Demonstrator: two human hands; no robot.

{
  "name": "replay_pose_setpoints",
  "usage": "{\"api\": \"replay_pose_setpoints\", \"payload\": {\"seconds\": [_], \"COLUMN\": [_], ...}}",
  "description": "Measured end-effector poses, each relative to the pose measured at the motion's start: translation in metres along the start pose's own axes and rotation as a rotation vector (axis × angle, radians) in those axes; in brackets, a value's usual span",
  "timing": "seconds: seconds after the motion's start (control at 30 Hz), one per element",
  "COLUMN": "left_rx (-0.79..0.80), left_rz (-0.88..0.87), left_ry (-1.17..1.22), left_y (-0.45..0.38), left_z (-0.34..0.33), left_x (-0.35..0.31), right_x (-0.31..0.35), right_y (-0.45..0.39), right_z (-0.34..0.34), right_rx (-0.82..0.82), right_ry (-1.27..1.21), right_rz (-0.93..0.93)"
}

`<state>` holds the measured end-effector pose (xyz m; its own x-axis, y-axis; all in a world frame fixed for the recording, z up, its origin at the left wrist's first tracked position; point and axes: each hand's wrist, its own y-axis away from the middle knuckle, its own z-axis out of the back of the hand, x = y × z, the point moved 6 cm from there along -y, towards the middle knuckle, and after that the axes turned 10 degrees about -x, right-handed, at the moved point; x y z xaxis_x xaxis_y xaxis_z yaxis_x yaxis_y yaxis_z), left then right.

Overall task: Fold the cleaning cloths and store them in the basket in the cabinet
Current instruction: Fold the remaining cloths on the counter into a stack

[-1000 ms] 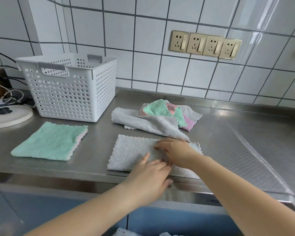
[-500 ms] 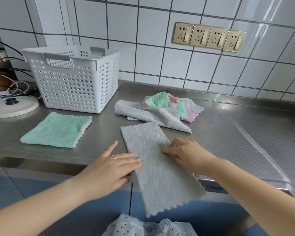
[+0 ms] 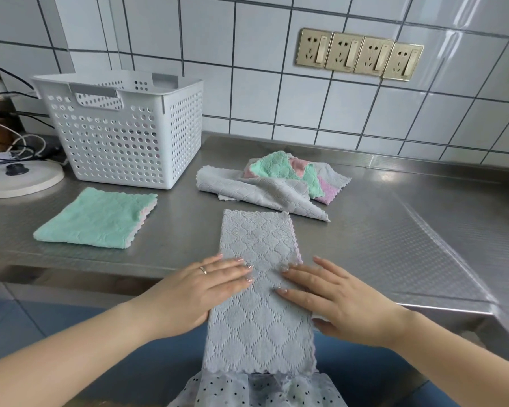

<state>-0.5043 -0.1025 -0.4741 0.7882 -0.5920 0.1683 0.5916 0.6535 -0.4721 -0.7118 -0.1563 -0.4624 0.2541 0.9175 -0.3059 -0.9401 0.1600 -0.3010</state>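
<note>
A long grey cloth [image 3: 257, 245], folded into a strip, lies across the steel counter's front edge with its near half hanging down. My left hand [image 3: 200, 289] presses flat on its left side with straight fingers. My right hand [image 3: 332, 295] presses flat on its right side. A folded green cloth [image 3: 97, 218] lies on the counter to the left. A loose pile of grey, green and pink cloths [image 3: 279, 180] sits behind the grey strip. The white perforated basket [image 3: 121, 133] stands at the back left.
The steel counter [image 3: 394, 230] runs right, its front edge close to my hands. A round white base [image 3: 21, 179] with cables sits at the far left. Four wall sockets [image 3: 359, 54] are on the tiled wall. Polka-dot fabric [image 3: 259, 389] shows below the cloth.
The grey cloth was turned from lying crosswise to pointing away from me and now hangs over the edge. Both hands moved onto its two sides and lie flat.
</note>
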Motion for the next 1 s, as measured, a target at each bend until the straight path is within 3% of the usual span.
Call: {"api": "replay_pose_setpoints", "payload": {"seconds": [0.1, 0.2, 0.33, 0.47, 0.57, 0.73, 0.87, 1.0], "left_rx": [-0.004, -0.021, -0.071, -0.331, -0.309, -0.139, 0.031, 0.086], "left_rz": [0.010, 0.128, 0.679, 0.829, 0.961, 1.094, 1.068, 1.053], "left_ry": [0.071, 0.319, 0.875, 0.822, 0.792, 0.740, 0.665, 0.650], "left_y": [-0.004, -0.004, -0.008, -0.031, -0.038, -0.048, -0.057, -0.059], "left_z": [0.003, 0.005, 0.002, 0.018, 0.009, -0.016, -0.018, -0.021], "left_x": [-0.002, 0.001, 0.029, 0.051, 0.073, 0.096, 0.095, 0.097], "right_x": [0.007, 0.004, -0.015, -0.047, -0.070, -0.091, -0.091, -0.093], "right_y": [-0.006, -0.005, -0.014, -0.035, -0.053, -0.061, -0.064, -0.066], "right_z": [-0.001, 0.006, 0.019, 0.023, 0.012, -0.018, -0.025, -0.024], "right_rx": [-0.110, -0.215, -0.385, -0.520, -0.455, -0.258, -0.130, -0.099], "right_ry": [-0.012, -0.217, -0.747, -0.823, -0.787, -0.797, -0.748, -0.685], "right_rz": [-0.003, -0.111, -0.590, -0.981, -1.139, -1.334, -1.324, -1.267]}}
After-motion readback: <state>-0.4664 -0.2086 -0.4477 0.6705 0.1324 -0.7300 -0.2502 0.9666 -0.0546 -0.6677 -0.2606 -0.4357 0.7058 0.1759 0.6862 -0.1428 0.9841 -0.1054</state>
